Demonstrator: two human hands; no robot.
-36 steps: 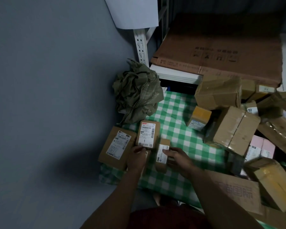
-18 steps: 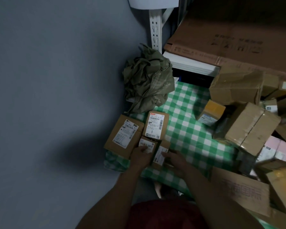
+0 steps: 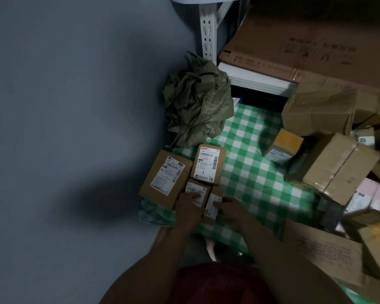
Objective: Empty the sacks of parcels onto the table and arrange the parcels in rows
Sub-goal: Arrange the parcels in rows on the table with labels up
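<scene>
A: Where do the parcels stand?

B: Four sit at the table's (image 3: 246,150) near-left corner. The big flat one (image 3: 166,179) lies at the left edge, and its near end seems to overhang the near edge a little. The tall-label one (image 3: 207,164) lies beside it, farther in. Two small ones are right at the near edge.

A: And the hands?

B: The left hand (image 3: 189,208) rests on the left small box (image 3: 196,190), fingers laid flat over its label, not curled round it. The right hand (image 3: 228,210) is against the right small box (image 3: 213,205), fingers bent at its side; whether it truly pinches it I cannot tell.

A: What could go wrong?

B: A push toward the body could tip either small box off the near edge, since they sit so close to it. A nudge left could shove the flat one over the corner; the cloth there looks slack.

A: Anything else?

B: The heap (image 3: 338,163) along the right side is piled loosely. Pulling from its bottom could send boxes sliding onto the open cloth and into the started row. The sack (image 3: 195,102) at the far-left corner crowds that end, so the row may have little room to grow that way.
</scene>
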